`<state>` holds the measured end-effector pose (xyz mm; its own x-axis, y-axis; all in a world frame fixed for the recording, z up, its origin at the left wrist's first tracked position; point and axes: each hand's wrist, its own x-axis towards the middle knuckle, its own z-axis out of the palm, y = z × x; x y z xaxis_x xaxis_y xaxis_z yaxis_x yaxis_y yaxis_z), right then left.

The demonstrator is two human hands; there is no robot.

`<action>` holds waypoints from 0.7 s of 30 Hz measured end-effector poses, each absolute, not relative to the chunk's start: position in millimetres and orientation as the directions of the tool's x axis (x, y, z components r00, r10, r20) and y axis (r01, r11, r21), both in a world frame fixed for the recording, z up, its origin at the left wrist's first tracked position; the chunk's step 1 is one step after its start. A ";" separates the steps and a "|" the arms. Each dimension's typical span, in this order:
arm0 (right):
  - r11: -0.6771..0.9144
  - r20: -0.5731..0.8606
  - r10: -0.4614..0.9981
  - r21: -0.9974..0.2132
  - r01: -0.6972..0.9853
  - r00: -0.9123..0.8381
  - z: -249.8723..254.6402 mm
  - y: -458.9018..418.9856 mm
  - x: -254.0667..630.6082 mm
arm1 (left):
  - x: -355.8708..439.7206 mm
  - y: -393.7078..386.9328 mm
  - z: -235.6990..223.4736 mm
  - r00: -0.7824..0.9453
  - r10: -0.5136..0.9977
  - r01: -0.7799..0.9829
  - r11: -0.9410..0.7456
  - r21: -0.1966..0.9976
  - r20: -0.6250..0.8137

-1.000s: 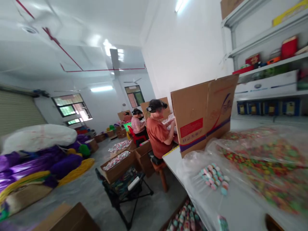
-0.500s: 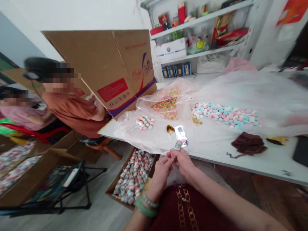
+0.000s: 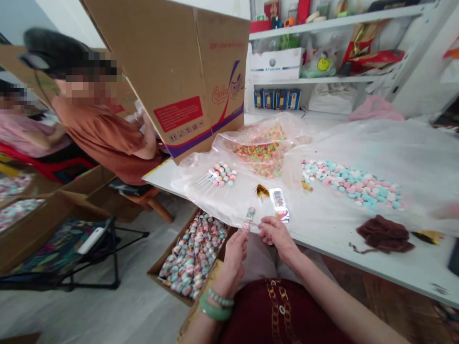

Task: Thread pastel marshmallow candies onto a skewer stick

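White table (image 3: 358, 262) ahead: your left hand (image 3: 234, 260) grips a candy sleeve (image 3: 247, 219); your right hand (image 3: 276, 234) lies open, fingers empty, near a foil packet (image 3: 278, 204), above a lollipop carton (image 3: 191, 255).

The lollipops (image 3: 191, 255) are swirled pink, aqua and white.

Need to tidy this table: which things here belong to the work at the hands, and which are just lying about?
In use: left hand, holding a wrapped candy stick; right hand; foil-backed packet; pastel lollipops.
Lying about: maroon cloth; cardboard box.
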<state>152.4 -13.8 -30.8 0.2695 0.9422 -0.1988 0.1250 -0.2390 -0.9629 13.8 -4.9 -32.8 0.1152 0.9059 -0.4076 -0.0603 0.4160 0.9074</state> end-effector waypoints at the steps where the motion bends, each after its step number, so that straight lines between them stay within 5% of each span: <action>1: -0.236 -0.147 0.938 -0.934 0.269 0.315 -32.3 -3.9 159.7 | 9.2 2.2 -34.6 0.108 0.892 -0.104 0.449 0.888 -0.439; 6: -0.249 -0.048 0.939 -0.778 0.577 0.341 -36.7 62.8 187.3 | -9.9 37.5 -41.1 0.110 0.840 -0.226 0.542 0.809 -0.532; 13: -0.322 -0.105 0.943 -0.527 0.786 0.316 -49.5 117.0 193.1 | -10.2 76.5 -38.5 0.117 0.827 -0.313 0.556 0.770 -0.549; 21: -0.340 -0.170 0.938 -0.621 0.706 0.302 -51.0 117.5 225.5 | 5.4 103.0 -43.5 0.224 0.784 -0.378 0.617 0.690 -0.579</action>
